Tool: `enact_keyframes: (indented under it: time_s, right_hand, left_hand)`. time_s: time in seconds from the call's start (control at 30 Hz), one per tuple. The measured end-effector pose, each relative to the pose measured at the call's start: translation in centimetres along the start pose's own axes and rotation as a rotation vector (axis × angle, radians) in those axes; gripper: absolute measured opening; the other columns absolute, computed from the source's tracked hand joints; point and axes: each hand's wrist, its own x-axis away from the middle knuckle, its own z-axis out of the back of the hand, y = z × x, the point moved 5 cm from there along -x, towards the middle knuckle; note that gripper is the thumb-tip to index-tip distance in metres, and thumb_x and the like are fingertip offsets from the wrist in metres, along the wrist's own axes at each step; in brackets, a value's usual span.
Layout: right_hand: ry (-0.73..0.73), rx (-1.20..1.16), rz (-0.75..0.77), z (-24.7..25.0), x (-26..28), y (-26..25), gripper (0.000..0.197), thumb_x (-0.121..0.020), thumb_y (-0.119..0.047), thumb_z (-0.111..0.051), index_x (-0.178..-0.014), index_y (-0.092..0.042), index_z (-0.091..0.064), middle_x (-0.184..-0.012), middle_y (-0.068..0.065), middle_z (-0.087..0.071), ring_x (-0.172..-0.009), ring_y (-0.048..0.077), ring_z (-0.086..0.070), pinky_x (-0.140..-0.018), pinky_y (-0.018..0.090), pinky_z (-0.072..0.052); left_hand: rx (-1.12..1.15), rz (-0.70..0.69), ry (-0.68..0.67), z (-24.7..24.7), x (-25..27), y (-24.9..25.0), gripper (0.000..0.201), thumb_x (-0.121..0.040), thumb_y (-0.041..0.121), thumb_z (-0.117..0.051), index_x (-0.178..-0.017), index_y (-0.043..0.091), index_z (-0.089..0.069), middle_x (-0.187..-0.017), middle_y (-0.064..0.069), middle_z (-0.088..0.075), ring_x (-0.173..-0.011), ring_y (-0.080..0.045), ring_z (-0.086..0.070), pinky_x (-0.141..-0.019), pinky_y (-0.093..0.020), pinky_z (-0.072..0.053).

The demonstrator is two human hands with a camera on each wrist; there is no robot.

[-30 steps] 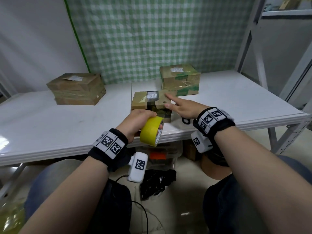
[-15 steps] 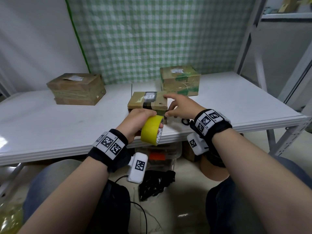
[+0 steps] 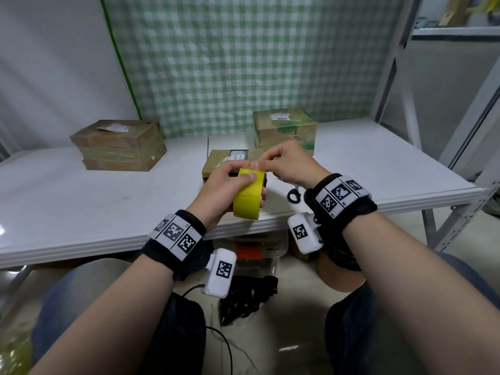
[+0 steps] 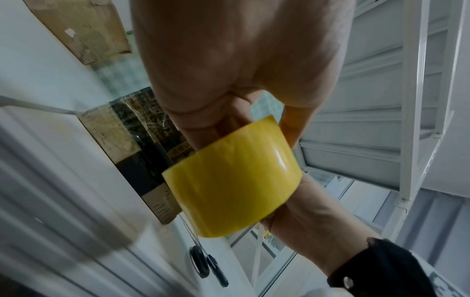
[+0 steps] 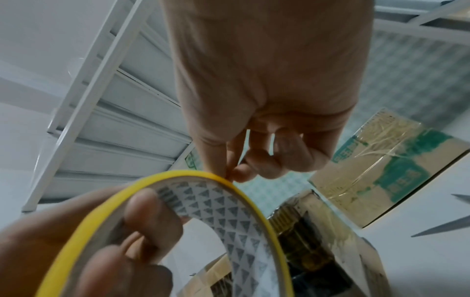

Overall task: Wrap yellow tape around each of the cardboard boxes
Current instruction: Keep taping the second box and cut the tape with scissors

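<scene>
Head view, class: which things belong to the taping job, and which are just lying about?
Job:
yellow tape roll, held by left hand, picked at by right hand
three cardboard boxes

Lying about:
scissors
black bag on floor

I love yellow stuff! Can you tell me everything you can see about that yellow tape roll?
The yellow tape roll is a wide, glossy ring of bright yellow tape wound on a white core printed with grey triangles. It is held up on edge above the table's front edge, just before a small cardboard box. The left hand grips it, thumb on the outside and fingers through the hole. The right hand pinches at its top rim, seemingly picking at the tape's end.
</scene>
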Motion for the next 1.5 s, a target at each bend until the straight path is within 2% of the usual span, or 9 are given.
enact_keyframes:
  time_s: [0.13,0.27,0.4,0.57,0.8,0.9,1.07,1.23,1.5]
  right_hand:
    - [0.089,0.114,0.054,0.0,-0.4,0.1,0.015,-0.086,-0.025,-0.081,-0.085,-0.01,-0.079,-0.07,-0.011,-0.063,-0.05,-0.008,-0.05,-0.048,0.007,-0.035]
    - [0.133,0.1,0.063,0.4,-1.0,0.2,0.016,-0.087,-0.025,-0.08,-0.08,-0.011,-0.077,-0.071,-0.012,-0.06,-0.057,-0.008,-0.053,-0.054,0.008,-0.036]
    - [0.187,0.031,0.063,1.5,-1.7,0.7,0.015,-0.085,-0.027,-0.081,-0.076,-0.017,-0.076,-0.073,-0.011,-0.061,-0.055,-0.012,-0.052,-0.054,0.006,-0.035]
    - [0.156,0.034,0.039,0.8,-2.5,0.5,0.015,-0.086,-0.029,-0.081,-0.08,-0.016,-0.078,-0.074,-0.011,-0.063,-0.049,-0.01,-0.051,-0.052,0.013,-0.036]
    - [0.163,0.1,-0.043,1.5,-5.2,-0.1,0.013,-0.087,-0.03,-0.08,-0.08,-0.019,-0.079,-0.058,-0.01,-0.062,-0.049,0.006,-0.046,-0.048,0.017,-0.04]
    - [0.173,0.139,-0.08,2.5,-6.5,0.1,0.016,-0.087,-0.033,-0.08,-0.085,-0.017,-0.081,-0.062,-0.011,-0.063,-0.054,0.009,-0.046,-0.049,0.019,-0.041]
    - [0.111,0.211,-0.11,2.4,-7.7,-0.1,0.016,-0.086,-0.037,-0.08,-0.084,-0.02,-0.081,-0.067,-0.008,-0.069,-0.052,0.008,-0.052,-0.054,0.023,-0.045]
    - [0.111,0.294,-0.126,2.6,-9.2,-0.5,0.021,-0.087,-0.036,-0.079,-0.087,-0.015,-0.08,-0.076,-0.003,-0.072,-0.051,0.008,-0.055,-0.045,0.016,-0.042]
    - [0.058,0.274,-0.119,2.0,-10.7,0.3,0.018,-0.085,-0.032,-0.082,-0.075,-0.018,-0.076,-0.071,-0.002,-0.07,-0.052,0.01,-0.05,-0.041,0.015,-0.042]
  left_hand:
    - [-0.091,-0.001,-0.067,-0.4,-0.4,0.0,0.041,-0.103,0.015,-0.056,-0.141,0.009,-0.042,-0.088,-0.021,-0.074,-0.073,-0.032,-0.072,-0.067,-0.037,-0.059]
    - [-0.156,-0.012,-0.086,-0.5,-0.8,0.0,0.048,-0.107,0.017,-0.048,-0.149,0.01,-0.026,-0.08,-0.016,-0.074,-0.069,-0.028,-0.072,-0.064,-0.034,-0.057]
    - [-0.187,-0.024,-0.13,-0.9,-0.2,0.1,0.031,-0.11,0.019,-0.042,-0.138,0.006,-0.042,-0.075,-0.016,-0.073,-0.063,-0.025,-0.07,-0.06,-0.033,-0.059]
    - [-0.21,0.019,-0.112,-0.2,-0.5,-0.1,0.046,-0.109,0.025,-0.046,-0.149,0.008,-0.033,-0.083,-0.019,-0.075,-0.072,-0.03,-0.073,-0.067,-0.038,-0.06]
    - [-0.196,0.049,-0.127,-0.2,-0.5,-0.1,0.017,-0.107,0.021,-0.05,-0.123,0.016,-0.049,-0.084,-0.018,-0.076,-0.072,-0.029,-0.073,-0.071,-0.041,-0.062]
    - [-0.179,0.061,-0.153,-0.4,-0.3,-0.5,0.026,-0.107,0.02,-0.05,-0.13,0.009,-0.047,-0.087,-0.021,-0.075,-0.074,-0.031,-0.073,-0.073,-0.043,-0.063]
    - [-0.115,0.076,-0.135,-0.4,-0.4,-0.4,0.036,-0.107,0.02,-0.051,-0.138,0.025,-0.033,-0.087,-0.018,-0.077,-0.075,-0.029,-0.074,-0.073,-0.042,-0.062]
    - [-0.104,0.098,-0.151,-0.7,-0.5,-0.9,0.072,-0.106,0.019,-0.053,-0.16,0.028,-0.007,-0.092,-0.02,-0.077,-0.078,-0.031,-0.074,-0.066,-0.036,-0.061]
    - [-0.033,0.14,-0.102,-0.3,-1.3,-0.9,0.065,-0.106,0.02,-0.053,-0.16,0.02,-0.018,-0.09,-0.017,-0.078,-0.074,-0.025,-0.075,-0.062,-0.033,-0.061]
